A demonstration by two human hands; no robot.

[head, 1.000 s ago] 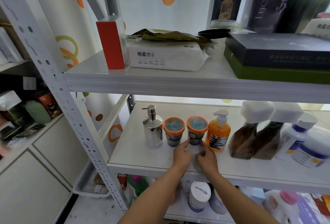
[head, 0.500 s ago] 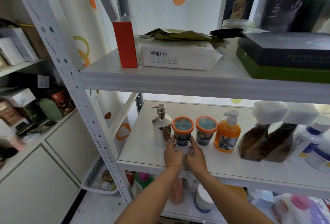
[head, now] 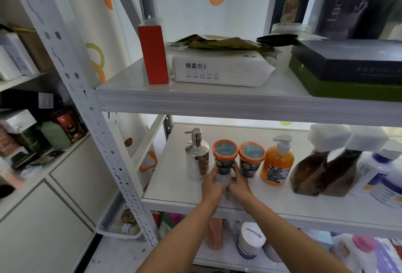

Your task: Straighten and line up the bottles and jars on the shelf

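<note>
While both my hands work at the foot of one jar, I judge the job by the whole shelf (head: pixel 171 177), taking its near edge as my ruler. Along it, left to right, stand the silver pump bottle (head: pixel 196 157), the left jar (head: pixel 224 155), the right jar (head: pixel 251 158), the orange soap bottle (head: pixel 277 165), two brown bottles (head: pixel 311 170) leaning together, and the white bottles (head: pixel 382 177) at the far right, which look tilted.

The left jar is the one in hand. It stands upright between the silver pump bottle and the right jar, and its lid seems to touch its neighbour's. I cannot tell whether it touches the silver one.

My left hand (head: pixel 212 185) lies on the jar's left side and my right hand (head: pixel 239 183) on its right. The left fingers (head: pixel 214 173) are close together and nearly straight against the base. The right fingers (head: pixel 235 169) reach into the narrow space between the two jars. I cannot tell whether my thumbs touch it.

To do this well, I think I should push low, at the base, so the jar slides and does not tip. Equal pressure from both sides should keep it from knocking either neighbour. I would bring its front level with the right jar, label facing me, then let go gently.
</note>
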